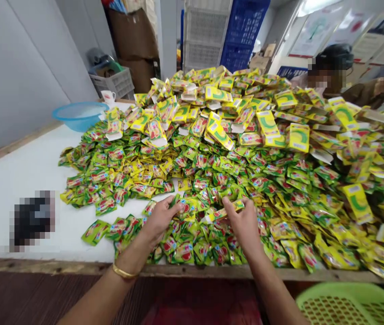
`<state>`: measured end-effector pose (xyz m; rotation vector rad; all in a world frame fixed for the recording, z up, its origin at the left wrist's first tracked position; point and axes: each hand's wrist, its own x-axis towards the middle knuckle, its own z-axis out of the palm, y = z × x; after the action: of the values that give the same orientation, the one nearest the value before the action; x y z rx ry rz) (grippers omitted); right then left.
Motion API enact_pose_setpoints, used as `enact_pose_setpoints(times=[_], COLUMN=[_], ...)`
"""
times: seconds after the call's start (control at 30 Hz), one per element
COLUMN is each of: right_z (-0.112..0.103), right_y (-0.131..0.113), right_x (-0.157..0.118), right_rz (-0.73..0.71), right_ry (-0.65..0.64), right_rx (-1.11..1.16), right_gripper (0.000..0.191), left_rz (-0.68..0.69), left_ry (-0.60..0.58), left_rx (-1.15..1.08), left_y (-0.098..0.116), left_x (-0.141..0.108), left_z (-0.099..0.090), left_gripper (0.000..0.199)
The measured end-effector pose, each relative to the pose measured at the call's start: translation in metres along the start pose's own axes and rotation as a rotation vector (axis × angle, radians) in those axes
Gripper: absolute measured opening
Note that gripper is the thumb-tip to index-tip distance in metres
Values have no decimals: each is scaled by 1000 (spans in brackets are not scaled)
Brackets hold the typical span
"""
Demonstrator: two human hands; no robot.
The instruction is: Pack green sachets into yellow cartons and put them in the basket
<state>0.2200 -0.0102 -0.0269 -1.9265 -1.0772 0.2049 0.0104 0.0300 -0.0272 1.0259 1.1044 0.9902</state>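
Bare forearms (276,289) come in from the bottom edge, gold metal bangle (123,272) on the left wrist. Light-green perforated plastic basket (344,291) at bottom right, below the table edge.

Hands apart, packets between them. Left hand (161,219): thumb and fingers pinched on a green-and-red glossy foil packet (188,208); can't tell if there's a second one under it. Right hand (246,221): thumb and fingers clamped on a small yellow cardboard box (225,212), tilted, white flap end pointing left. Both held just over the near side of the white tabletop (25,180), above a loose spread of green and yellow foil packets (226,167).

Behind: heap of yellow-green printed cartons (219,95), several flaps open. Round light-blue plastic basin (78,124) at far left of the table. Dark object (32,219) on the left, pixelated, can't identify. Co-worker (334,63) beyond the heap, right.
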Motion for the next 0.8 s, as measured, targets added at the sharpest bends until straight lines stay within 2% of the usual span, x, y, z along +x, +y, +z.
enact_pose_setpoints(times=[0.07,0.17,0.3,0.37,0.4,0.47,0.53,0.6,0.67,0.8], right_z=[-9,-20,-32,-39,-43,-50,-52,-46,-33,-9], right_y=[16,19,11,12,14,18,21,20,17,12], right_x=[-19,-33,-40,-44,-46,-50,-51,-50,-45,-38], right_rz=[142,316,524,555,520,341,43,-273,-497,-597], right_ry=[-32,-141,-386,-488,-492,-381,-203,-93,-101,-248], right_rx=[3,68,219,134,10,-306,-541,-618,-639,-664], right_gripper=[69,70,72,68,64,56,53,56,59,57], left_rz=[-26,-72,22,63,63,35,15,32,75,174], left_ry=[-96,-144,-25,31,48,60,65,65,72,134], left_rx=[-12,108,299,355,369,375,348,321,314,378], left_y=[-3,-8,-10,-11,-12,-15,-18,-19,-17,-8], left_x=[-15,-29,-29,-24,-21,-15,-10,-6,-1,12], left_z=[17,37,54,59,60,60,58,56,56,61], left_gripper=[35,37,36,31,29,24,20,18,17,15])
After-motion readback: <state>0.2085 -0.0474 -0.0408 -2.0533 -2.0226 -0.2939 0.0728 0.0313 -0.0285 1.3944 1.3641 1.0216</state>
